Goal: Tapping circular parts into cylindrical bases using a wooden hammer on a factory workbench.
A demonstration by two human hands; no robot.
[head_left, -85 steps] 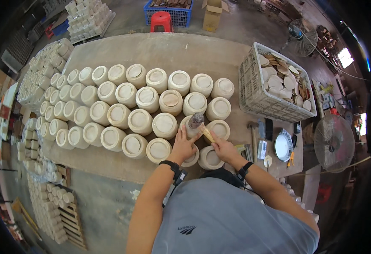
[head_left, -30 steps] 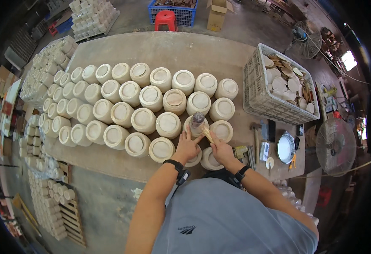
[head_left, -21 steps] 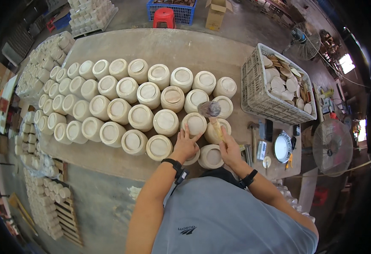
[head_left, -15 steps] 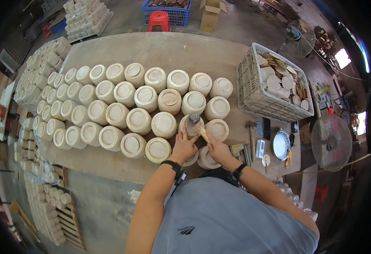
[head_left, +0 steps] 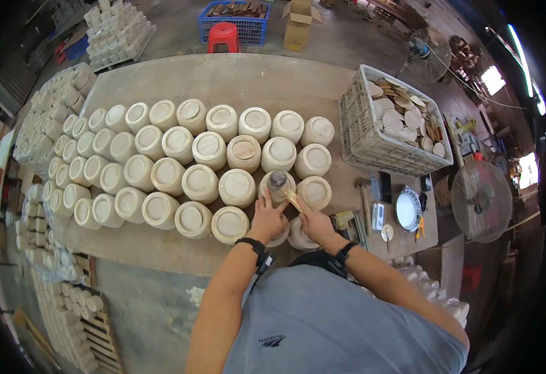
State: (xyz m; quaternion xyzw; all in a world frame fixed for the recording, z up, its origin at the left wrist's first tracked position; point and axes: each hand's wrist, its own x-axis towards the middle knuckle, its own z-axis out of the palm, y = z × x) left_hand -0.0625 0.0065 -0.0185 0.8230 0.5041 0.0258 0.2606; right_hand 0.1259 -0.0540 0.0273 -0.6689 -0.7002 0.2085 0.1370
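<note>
Pale round wooden pots, each with a raised disc on top, stand in rows. At the near right end of the rows, my left hand [head_left: 268, 219] rests against one wooden pot [head_left: 265, 184], fingers stretched and thumb apart. Over that pot is a short grey-brown cylinder with a dark top [head_left: 277, 180]; its kind is unclear. My right hand [head_left: 314, 224] is closed round a pale yellow stick-like tool [head_left: 293, 201], whose tip points at the cylinder's base. Another wooden pot [head_left: 314, 192] stands just to the right, and others are partly hidden below my hands.
A grey plastic crate [head_left: 372, 140] of wooden discs stands at the table's right. Near it lie a hammer [head_left: 366, 198], a foil-edged white bowl [head_left: 408, 210] and orange-handled scissors [head_left: 420, 228]. A red stool [head_left: 223, 36] and blue crate [head_left: 246, 31] stand beyond the table; fans stand at right.
The whole view has shifted slightly, so the table sits a little lower and further left. My hands stay at the same pot, with the stick-like tool still in the right one.
</note>
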